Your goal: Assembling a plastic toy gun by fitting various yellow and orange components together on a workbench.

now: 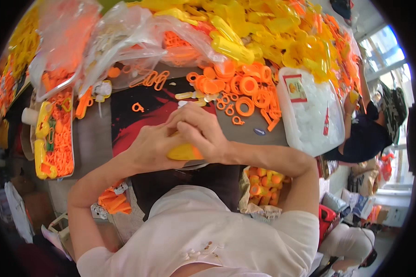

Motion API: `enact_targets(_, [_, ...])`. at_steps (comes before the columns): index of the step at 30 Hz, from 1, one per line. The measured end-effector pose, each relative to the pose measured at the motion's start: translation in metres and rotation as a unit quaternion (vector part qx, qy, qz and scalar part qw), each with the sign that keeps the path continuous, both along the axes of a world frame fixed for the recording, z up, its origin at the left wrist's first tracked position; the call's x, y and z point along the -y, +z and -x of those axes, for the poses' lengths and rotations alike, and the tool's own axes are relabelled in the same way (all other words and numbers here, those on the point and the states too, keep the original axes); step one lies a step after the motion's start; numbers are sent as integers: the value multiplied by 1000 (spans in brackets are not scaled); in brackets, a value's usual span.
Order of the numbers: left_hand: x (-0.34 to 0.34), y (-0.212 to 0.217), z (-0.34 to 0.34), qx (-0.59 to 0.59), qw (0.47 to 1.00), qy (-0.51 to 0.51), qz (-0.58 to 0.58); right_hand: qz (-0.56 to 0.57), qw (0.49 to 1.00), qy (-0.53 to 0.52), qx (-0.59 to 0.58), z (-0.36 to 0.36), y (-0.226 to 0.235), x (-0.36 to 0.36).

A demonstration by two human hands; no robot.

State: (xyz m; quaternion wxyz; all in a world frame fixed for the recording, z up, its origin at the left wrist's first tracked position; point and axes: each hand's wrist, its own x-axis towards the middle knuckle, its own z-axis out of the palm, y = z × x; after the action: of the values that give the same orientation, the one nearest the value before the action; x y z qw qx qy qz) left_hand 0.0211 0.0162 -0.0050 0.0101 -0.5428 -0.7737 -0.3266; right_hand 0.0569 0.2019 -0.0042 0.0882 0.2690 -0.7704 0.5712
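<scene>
At the near edge of the table both of my hands are closed together around a yellow plastic piece with an orange end (184, 151). My left hand (150, 144) wraps it from the left, its fingers partly covered. My right hand (201, 131) presses over it from the right with bent fingers. Most of the piece is hidden, so its full shape cannot be made out. Under and beyond the hands lies a black and red mat (136, 115). Small clear yellowish parts (192, 96) lie just past my fingers, and a loose orange ring clip (137, 107) rests on the mat.
Orange rings and caps (247, 87) are heaped beyond my right hand, below a mound of yellow shells (263, 32). A white tub (289, 122) stands right; a box of orange pieces (64, 147) stands left. A sack of yellow-orange parts (266, 184) sits near my right elbow. Another person (363, 134) works at right.
</scene>
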Motion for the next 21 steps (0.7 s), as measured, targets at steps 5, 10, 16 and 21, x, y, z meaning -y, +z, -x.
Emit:
enact_targets(5, [3,4,0,23,999,21,21,44,998,-38,-13,4,-5,9])
enact_targets(10, [7,3,10,104,994,26,-7,118,969,-219,3,-14,-12,12])
enact_targets(16, [77,-14,3,415,867,136,-239,-396,739,-540,-74,-69,-70,-130])
enact_targets(21, [57,-46,-10,696,554,-70,-452,-500,686,-527,-20,-46,-97,-164])
